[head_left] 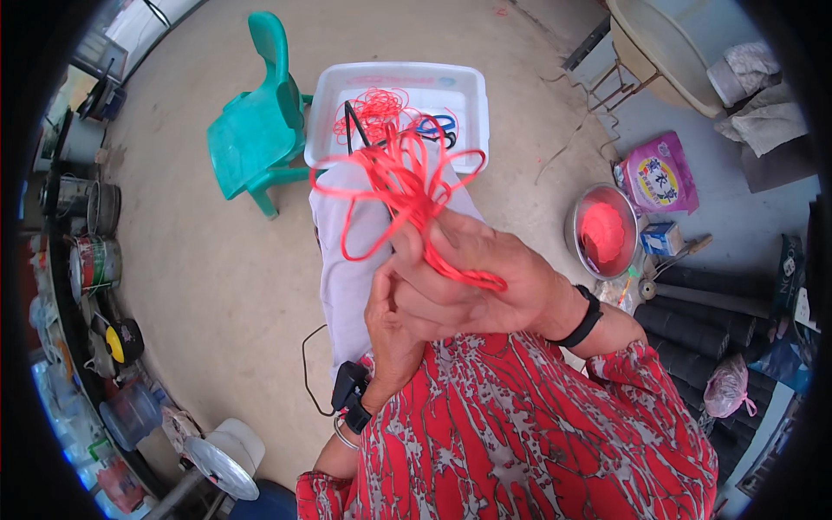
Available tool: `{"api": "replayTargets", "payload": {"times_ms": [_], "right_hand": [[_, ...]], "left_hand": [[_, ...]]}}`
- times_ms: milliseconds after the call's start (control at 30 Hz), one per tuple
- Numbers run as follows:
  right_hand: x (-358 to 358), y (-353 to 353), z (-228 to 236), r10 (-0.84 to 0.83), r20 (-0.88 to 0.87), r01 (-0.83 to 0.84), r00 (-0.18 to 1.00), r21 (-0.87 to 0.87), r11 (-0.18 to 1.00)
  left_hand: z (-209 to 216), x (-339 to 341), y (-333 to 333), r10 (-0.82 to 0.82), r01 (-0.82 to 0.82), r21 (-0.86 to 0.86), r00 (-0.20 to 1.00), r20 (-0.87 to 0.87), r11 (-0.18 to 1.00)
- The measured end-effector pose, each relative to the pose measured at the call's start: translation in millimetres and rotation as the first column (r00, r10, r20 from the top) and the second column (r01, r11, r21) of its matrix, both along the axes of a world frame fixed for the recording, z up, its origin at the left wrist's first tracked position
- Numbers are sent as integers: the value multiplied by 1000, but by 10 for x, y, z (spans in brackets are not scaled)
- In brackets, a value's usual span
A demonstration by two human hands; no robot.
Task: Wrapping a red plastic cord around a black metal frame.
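A looped bundle of thin red cord [407,178] sticks up from my right hand [485,277], whose fingers are closed round it. One doubled end of the cord trails across the back of that hand. My left hand [392,325] is pressed in just below and behind the right one, its fingers curled and partly hidden; what they hold does not show. Beyond my hands is a white plastic tub [472,82]. It contains a tangle of red cord [379,113], blue-handled scissors [435,126] and a thin black angled piece [349,130].
A green plastic chair [251,143] stands left of the tub. On the right are a metal bowl [572,227] with something red inside, a purple packet [660,178] and dark rolls [693,325]. Shelves with pots and tins [94,264] line the left side.
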State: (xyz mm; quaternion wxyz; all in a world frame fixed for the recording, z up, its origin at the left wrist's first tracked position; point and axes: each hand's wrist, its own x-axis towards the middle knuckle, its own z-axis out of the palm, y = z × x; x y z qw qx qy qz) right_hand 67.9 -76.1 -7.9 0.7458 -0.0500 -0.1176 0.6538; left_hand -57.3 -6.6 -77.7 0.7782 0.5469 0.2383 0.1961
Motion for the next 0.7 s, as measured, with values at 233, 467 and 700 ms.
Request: {"api": "replayTargets", "payload": {"times_ms": [233,467,700], "right_hand": [[231,260,-70,-163,287,189,944,-63,980],[906,9,-481,-463,204,494,863,-145,857],[1748,-428,-929,-673,54,675,738,-48,736]], "left_hand": [[-212,21,85,10,-13,72,999,46,997],[-189,92,181,72,-117,-266,982,-173,957],[-169,65,180,92,-140,-286,980,-176,948]]}}
